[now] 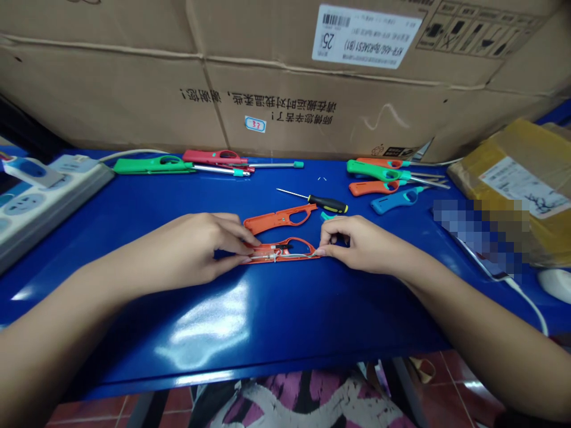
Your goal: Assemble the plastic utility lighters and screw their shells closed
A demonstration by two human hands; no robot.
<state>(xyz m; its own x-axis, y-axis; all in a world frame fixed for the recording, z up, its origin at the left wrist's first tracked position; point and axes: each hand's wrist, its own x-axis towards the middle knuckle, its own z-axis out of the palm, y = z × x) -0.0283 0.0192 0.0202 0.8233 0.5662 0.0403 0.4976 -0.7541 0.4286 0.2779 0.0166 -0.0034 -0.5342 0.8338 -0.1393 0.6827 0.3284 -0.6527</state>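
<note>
An opened orange lighter casing half (pixel 294 242) lies on the blue table with its inside up. In it are a clear fuel tank, a black part and a thin pale wire (pixel 297 255). My left hand (pixel 209 246) grips the casing's left end between thumb and fingers. At the other end my right hand (pixel 357 241) is closed in a pinch, where the wire runs to the fingertips. Just behind lies the matching orange cover half (pixel 281 219). A small teal piece (pixel 329 216) sits by my right hand, and a black-and-yellow screwdriver (pixel 328 204) lies beyond.
Green and red lighters (pixel 151 164) lie at the back left, and several more in green, orange and blue (pixel 379 172) at the back right. A power strip (pixel 53 184) stands left. A phone (pixel 477 238), a taped parcel (pixel 517 184) and a large carton (pixel 267 71) border the table.
</note>
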